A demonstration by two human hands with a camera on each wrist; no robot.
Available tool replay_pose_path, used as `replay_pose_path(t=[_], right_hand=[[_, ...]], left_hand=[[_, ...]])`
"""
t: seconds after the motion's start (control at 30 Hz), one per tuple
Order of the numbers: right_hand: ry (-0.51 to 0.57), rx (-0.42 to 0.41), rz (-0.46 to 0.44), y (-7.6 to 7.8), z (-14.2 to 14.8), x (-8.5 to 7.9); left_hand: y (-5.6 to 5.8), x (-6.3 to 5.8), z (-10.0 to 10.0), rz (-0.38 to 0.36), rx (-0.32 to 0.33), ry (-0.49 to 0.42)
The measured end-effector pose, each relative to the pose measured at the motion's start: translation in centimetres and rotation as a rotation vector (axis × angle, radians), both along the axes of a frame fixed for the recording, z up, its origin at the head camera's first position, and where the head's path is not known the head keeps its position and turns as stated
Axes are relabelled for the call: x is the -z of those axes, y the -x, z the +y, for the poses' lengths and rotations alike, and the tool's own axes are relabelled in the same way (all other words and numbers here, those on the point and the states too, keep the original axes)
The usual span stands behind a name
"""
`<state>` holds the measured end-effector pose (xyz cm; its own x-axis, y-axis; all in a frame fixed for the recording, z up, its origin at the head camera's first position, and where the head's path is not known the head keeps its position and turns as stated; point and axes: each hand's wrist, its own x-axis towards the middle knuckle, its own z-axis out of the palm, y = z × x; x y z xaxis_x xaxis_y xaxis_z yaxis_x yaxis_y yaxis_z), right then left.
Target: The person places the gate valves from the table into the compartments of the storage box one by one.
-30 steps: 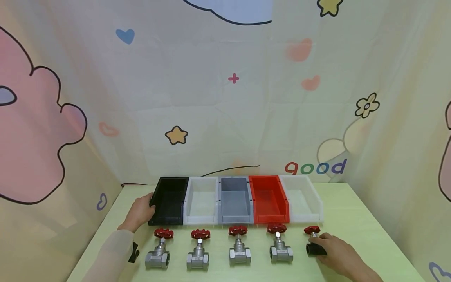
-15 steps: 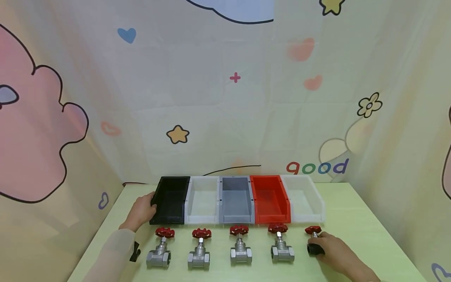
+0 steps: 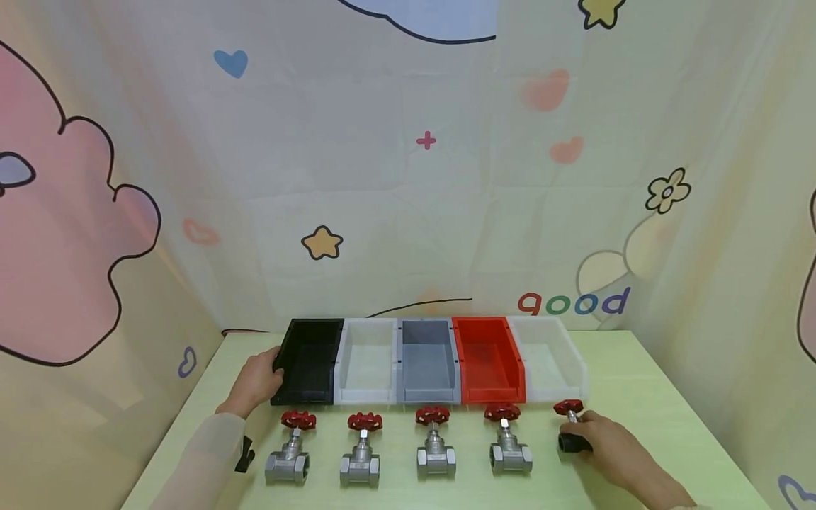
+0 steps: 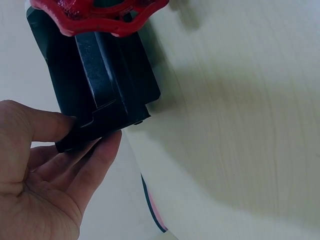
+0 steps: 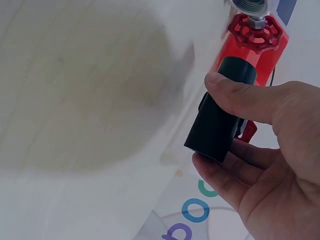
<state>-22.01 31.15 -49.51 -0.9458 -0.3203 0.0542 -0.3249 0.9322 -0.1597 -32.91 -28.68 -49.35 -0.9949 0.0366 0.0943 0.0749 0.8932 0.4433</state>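
Left hand [image 3: 255,382]: thumb and fingers pinch the wall of a black rectangular plastic bin [image 3: 310,363], leftmost in its row. Right hand [image 3: 615,448]: thumb and fingers curl around a black cylindrical valve with a red handwheel [image 3: 575,444], near the rightmost white plastic bin [image 3: 553,363]. Between the hands: four silver metal valves with red handwheels [image 3: 436,460].

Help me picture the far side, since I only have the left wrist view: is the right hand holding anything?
Observer: Yes, the right hand grips a black-bodied valve with a red handwheel.
Operator: Good. And what stands in the row with the black bin?
Observer: Going right from it in the head view: a white bin, a gray bin, a red bin and a second white bin.
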Motion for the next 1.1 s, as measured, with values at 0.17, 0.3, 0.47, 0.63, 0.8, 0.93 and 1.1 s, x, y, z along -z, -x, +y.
replay_pose_path(t=[0.17,0.3,0.47,0.63,0.8,0.93,1.1], right_hand=[[0.004,-0.021,0.027,-0.1,-0.2,-0.9],[0.009,-0.019,0.025,0.0,-0.5,-1.7],[0.009,-0.041,0.065,0.0,-0.4,-2.4],[0.005,-0.059,0.107,0.6,-0.2,-3.2],[0.005,-0.073,0.149,1.2,-0.1,-4.2],[0.011,-0.088,0.162,1.7,0.0,-4.9],[0.010,-0.090,0.157,2.7,-0.2,-5.5]], left_hand=[[-0.1,-0.1,0.0,-0.008,-0.003,0.009],[-0.2,-0.1,0.0,-0.009,-0.007,0.009],[-0.2,-0.1,0.0,-0.015,-0.002,0.008],[-0.2,-0.2,-0.1,-0.006,0.009,0.000],[-0.1,-0.3,0.0,-0.003,0.008,-0.001],[-0.1,-0.3,0.0,-0.005,0.008,0.001],[-0.2,-0.2,0.1,-0.003,0.007,0.001]])
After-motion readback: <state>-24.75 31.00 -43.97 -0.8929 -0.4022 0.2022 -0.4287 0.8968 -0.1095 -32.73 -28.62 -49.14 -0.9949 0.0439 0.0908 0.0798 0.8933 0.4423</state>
